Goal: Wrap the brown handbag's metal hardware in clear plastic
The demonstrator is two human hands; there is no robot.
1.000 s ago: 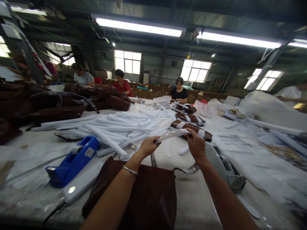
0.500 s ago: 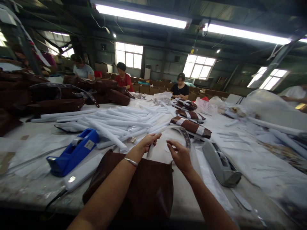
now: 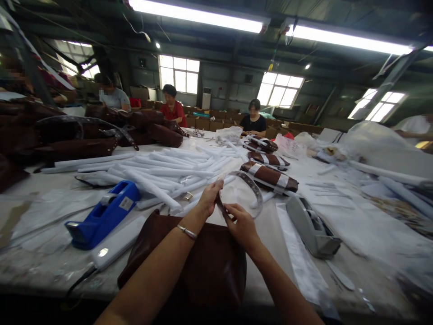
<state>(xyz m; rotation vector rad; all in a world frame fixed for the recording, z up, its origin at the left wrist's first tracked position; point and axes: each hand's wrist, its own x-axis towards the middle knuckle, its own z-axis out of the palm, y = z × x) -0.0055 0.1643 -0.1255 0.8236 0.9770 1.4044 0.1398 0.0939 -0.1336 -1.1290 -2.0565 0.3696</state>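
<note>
A dark brown leather bag lies at the table's near edge, under my forearms. From its top rises a strap, looped to the right and wrapped in clear plastic. My left hand is closed on one end of the strap, above the bag's upper edge. Just below and to the right, my right hand pinches the same strap section between thumb and fingers. The fingertips of both hands almost meet, and they partly hide the strap there.
A blue tape dispenser and a white corded device lie left; a grey tape dispenser stands right. Rolled white paper sticks and wrapped brown rolls lie ahead. Brown bags pile far left. Several people sit beyond.
My right hand has moved left and now grips the strap beside my left hand. The strap's loop has shifted slightly left. My left hand has risen a little.
</note>
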